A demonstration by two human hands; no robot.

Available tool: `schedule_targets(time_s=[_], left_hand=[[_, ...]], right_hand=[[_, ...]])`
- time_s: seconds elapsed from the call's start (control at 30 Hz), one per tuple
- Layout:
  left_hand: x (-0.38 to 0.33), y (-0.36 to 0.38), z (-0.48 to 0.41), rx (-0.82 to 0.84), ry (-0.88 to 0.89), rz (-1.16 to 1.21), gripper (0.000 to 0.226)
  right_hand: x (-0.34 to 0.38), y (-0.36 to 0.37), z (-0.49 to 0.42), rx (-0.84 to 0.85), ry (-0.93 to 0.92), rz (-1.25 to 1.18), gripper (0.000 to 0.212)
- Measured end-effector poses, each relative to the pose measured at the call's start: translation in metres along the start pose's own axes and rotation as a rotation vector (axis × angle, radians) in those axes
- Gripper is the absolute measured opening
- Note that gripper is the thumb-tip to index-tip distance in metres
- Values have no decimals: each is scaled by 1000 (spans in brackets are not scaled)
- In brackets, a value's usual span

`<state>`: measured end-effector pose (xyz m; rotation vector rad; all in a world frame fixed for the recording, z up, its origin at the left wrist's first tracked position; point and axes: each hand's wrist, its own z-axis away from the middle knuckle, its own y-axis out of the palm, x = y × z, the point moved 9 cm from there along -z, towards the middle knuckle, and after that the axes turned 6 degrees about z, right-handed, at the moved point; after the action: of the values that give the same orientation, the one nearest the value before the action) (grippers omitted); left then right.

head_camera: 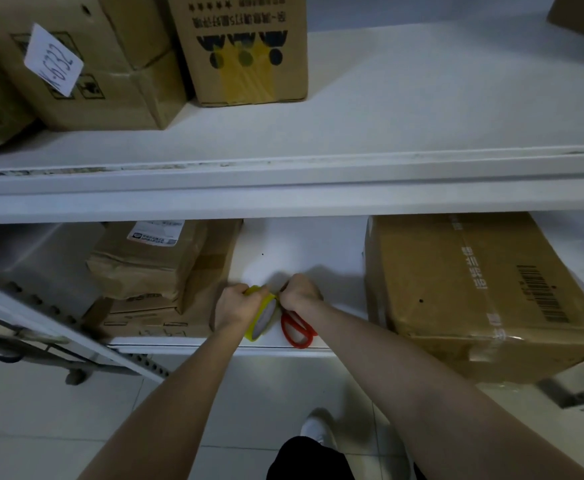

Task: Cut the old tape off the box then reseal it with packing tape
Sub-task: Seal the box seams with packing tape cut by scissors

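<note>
On the lower white shelf my left hand grips a roll of yellow packing tape, held on edge near the shelf's front. My right hand is curled against the roll's upper right rim, fingers pinched at the tape there. Red-handled scissors lie on the shelf just under my right wrist, their blades hidden beneath the hand. A large cardboard box with a strip of printed tape across its top sits on the same shelf to the right, overhanging the front edge.
Crumpled brown parcels are stacked on the lower shelf at left. The upper shelf carries several cardboard boxes at back left. A slanted metal rack upright crosses the lower left. Tiled floor and my shoe lie below.
</note>
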<state>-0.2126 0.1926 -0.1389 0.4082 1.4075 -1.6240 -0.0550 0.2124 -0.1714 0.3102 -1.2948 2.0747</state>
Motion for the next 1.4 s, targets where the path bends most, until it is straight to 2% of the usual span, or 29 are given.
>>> schedule_targets(time_s=[0.17, 0.3, 0.43, 0.53, 0.63, 0.73, 0.83, 0.97, 1.1, 1.2, 1.3, 1.4], left_hand=[[1, -1, 0, 17, -21, -6, 37], [2, -1, 2, 47, -54, 57, 40], [4, -2, 2, 55, -61, 58, 35], [0, -2, 7, 72, -70, 50, 39], [-4, -3, 14, 89, -80, 41, 41], [-6, -4, 16, 94, -80, 48, 39], [-6, -4, 17, 95, -77, 56, 37], [-5, -4, 17, 86, -86, 63, 38], [-1, -5, 16, 57, -128, 141, 35], [4, -4, 11, 39, -146, 159, 27], [5, -4, 7, 21, -155, 152, 25], [2, -4, 7, 20, -151, 126, 26]], right_hand=[[-1, -1, -1, -6, -65, 23, 11], [5, 3, 2, -33, -139, 82, 18], [5, 3, 8, -111, -193, 306, 21], [6, 2, 15, -181, -246, 430, 22], [-5, -6, 14, -215, -192, 464, 25], [-16, -16, 11, -273, -91, 399, 29], [-7, -13, 10, -282, -147, 369, 29], [5, 12, 10, -117, -209, 240, 28], [-1, 17, 4, -5, -36, -3, 29], [-2, 16, 3, 77, 71, -152, 13], [-3, 25, 6, 196, 142, -323, 18], [-1, 37, 2, 319, 132, -614, 28]])
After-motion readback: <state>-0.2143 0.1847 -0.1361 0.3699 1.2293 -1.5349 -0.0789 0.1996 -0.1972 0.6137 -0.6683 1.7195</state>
